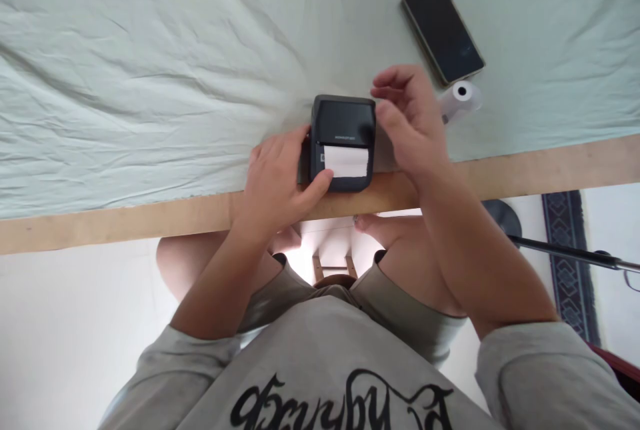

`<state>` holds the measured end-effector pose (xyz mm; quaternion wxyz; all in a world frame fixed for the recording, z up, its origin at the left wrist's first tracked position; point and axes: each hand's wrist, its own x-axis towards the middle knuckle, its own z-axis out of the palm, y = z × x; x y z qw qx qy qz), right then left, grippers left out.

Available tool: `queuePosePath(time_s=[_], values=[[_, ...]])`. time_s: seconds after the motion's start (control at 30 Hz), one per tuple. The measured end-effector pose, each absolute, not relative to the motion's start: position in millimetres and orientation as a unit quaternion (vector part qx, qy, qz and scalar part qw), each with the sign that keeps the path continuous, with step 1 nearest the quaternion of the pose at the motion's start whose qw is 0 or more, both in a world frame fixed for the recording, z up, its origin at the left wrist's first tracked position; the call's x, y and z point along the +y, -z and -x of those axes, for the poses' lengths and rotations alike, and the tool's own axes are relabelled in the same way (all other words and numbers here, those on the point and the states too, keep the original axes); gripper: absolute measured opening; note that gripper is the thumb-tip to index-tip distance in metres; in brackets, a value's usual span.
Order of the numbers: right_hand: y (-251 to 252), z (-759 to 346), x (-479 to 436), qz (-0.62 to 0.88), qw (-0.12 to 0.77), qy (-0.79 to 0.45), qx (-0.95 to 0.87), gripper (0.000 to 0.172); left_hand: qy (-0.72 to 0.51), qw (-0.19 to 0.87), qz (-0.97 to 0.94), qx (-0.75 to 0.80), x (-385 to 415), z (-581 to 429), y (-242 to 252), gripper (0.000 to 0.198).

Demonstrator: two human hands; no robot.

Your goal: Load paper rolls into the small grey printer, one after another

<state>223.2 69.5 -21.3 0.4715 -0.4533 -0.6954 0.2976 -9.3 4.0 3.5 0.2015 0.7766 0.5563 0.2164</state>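
A small black receipt printer stands near the front edge of the table, with white paper showing at its slot. My left hand grips the printer's left side, its thumb pressed on the front next to the paper. Just right of the printer is my right hand, fingers loosely curled and apart with nothing in them, fingertips close to the printer's top right corner.
A dark phone lies face up at the back right, and a white paper roll lies just behind my right hand. A wrinkled pale green cloth covers the table. A black stand base and a patterned rug are on the floor at right.
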Motion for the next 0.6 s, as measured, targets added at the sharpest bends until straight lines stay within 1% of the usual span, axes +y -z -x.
queuePosePath(time_s=[0.07,0.13,0.23,0.43,0.6], values=[[22,-220,68,0.468,0.428,-0.322,-0.703,0.042,-0.216,0.201,-0.778,0.555,4,9,-3,0.063],[23,-219,69,0.479,0.385,-0.343,-0.710,0.045,-0.224,0.203,-0.777,0.552,3,10,-3,0.069],[25,-223,74,0.474,0.357,-0.356,-0.722,0.047,-0.236,0.205,-0.781,0.540,2,11,-5,0.075],[14,-227,75,0.460,0.346,-0.382,-0.723,0.048,-0.205,0.203,-0.796,0.532,-1,11,-9,0.066],[-11,-218,66,0.512,0.291,-0.417,-0.692,0.039,-0.219,0.212,-0.788,0.534,-1,10,-8,0.058]])
